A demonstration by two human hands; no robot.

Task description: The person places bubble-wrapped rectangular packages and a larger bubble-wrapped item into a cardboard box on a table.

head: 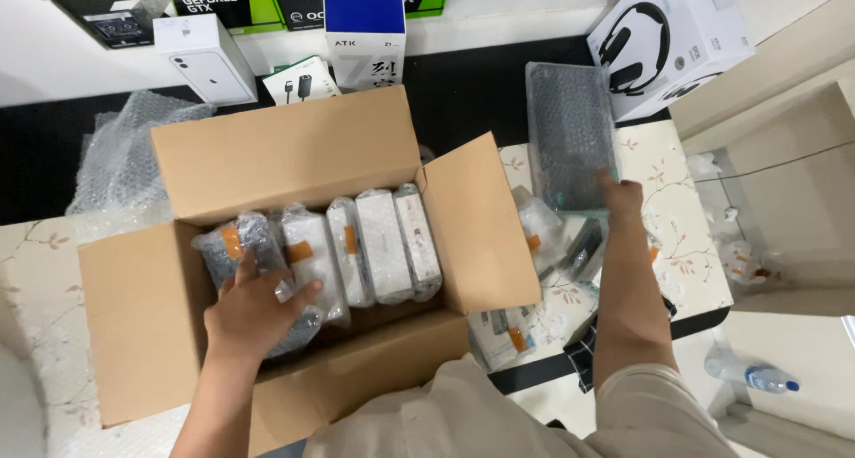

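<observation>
A table (690, 244) with a flowery cloth stands by a white wall (53, 57). Boxes (672, 39) lean there. A water bottle (753, 376) lies on the pale floor (802, 351).

The left hand (254, 311) presses a wrapped packet (245, 249) in the cardboard box (134, 315); the right hand (622, 195) grabs a dark bubble-wrapped pack (568, 133).

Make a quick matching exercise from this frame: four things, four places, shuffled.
Things:
1. left hand
2. right hand
3. water bottle
4. headset box

Places:
A. lying at lower right
B. on a wrapped pack inside the cardboard box
C. top right, leaning
D. on the dark bubble-wrapped flat item, right of the box

Pairs: 1-B, 2-D, 3-A, 4-C
</observation>
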